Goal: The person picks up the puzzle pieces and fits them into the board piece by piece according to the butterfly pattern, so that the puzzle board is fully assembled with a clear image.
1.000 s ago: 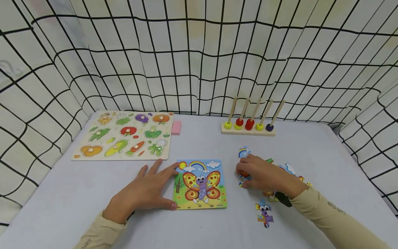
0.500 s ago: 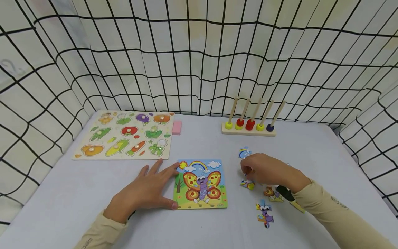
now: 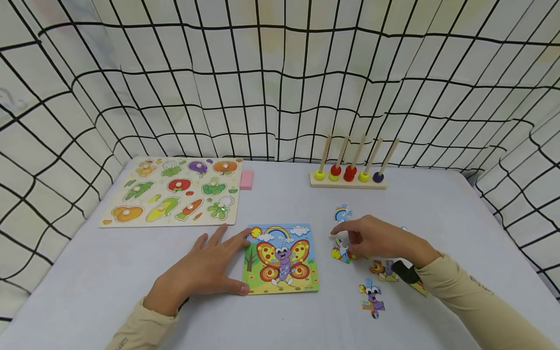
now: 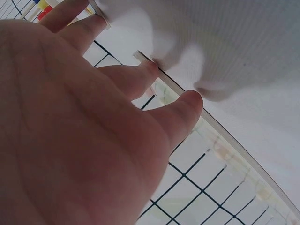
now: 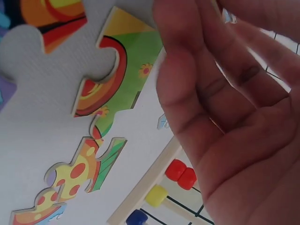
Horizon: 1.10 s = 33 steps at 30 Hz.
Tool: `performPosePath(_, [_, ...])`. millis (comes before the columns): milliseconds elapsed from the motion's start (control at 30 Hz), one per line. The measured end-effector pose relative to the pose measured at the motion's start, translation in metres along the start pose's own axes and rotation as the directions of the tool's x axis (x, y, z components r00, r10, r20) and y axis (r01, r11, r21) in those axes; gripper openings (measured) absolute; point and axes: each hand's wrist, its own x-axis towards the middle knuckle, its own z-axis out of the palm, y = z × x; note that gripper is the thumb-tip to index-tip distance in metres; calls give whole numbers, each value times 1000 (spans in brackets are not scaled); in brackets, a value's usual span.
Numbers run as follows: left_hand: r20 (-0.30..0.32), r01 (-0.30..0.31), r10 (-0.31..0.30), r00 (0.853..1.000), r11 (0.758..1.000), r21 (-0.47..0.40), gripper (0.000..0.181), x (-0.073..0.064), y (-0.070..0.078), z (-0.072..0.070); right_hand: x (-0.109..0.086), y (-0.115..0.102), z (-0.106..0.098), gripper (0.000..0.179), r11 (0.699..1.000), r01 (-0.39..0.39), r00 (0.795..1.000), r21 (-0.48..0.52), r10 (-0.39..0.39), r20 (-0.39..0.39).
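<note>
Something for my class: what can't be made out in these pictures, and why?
Loose puzzle pieces, head view: some partly covered by the right hand.
Whether that hand grips a piece, head view: its own fingers hide this.
Print in the butterfly board's lower right corner, head view: too small to read.
Counting stand, right wrist view: one end hidden behind the right hand.

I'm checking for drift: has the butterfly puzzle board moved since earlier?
No; the butterfly puzzle board shows no shift either way against the vegetable puzzle board.
</note>
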Motion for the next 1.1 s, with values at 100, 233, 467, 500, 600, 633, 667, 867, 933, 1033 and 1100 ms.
performPosePath(100, [3,0,0,1000,1000,1,106,0,0,0,-1,2,1,40,999,36,999,-2,-36,6])
performPosePath(233, [2,0,0,1000,1000,2,108,0,0,-1,-2,3,2,32,999,53,999,-8,-53,-4])
performPosePath(467, [0,4,-4,1000,1000,-8,104,0,0,0,0,5,7,19,998,54,998,-20,-55,-35])
performPosePath(500, [1,5,-5,1000,1000,-8,105,0,0,0,0,5,8,19,998,58,998,-23,-59,-37])
performPosePath(600, [6,6,-6,1000,1000,-12,108,0,0,0,0,6,7,20,998,60,998,-15,-60,-36])
performPosePath(633, [8,7,-7,1000,1000,-16,108,0,0,-1,0,6,7,20,998,58,998,-8,-59,-35])
performPosePath(667, [10,8,-8,1000,1000,-19,110,-1,0,-1,1,6,6,19,998,57,998,3,-57,-36])
performPosePath(867, [5,7,-7,1000,1000,-28,104,-2,0,-2,2,7,2,15,995,44,998,87,-39,-53])
performPosePath(933, [3,7,-7,1000,1000,-28,100,-2,0,-2,3,7,2,15,994,49,997,97,-43,-67])
performPosePath(1033, [4,9,-9,1000,1000,-30,98,-2,0,-1,7,6,2,15,993,54,995,106,-44,-94])
performPosePath(1100, [6,11,-11,1000,999,-32,98,-1,1,-1,11,5,3,15,993,55,992,103,-42,-118])
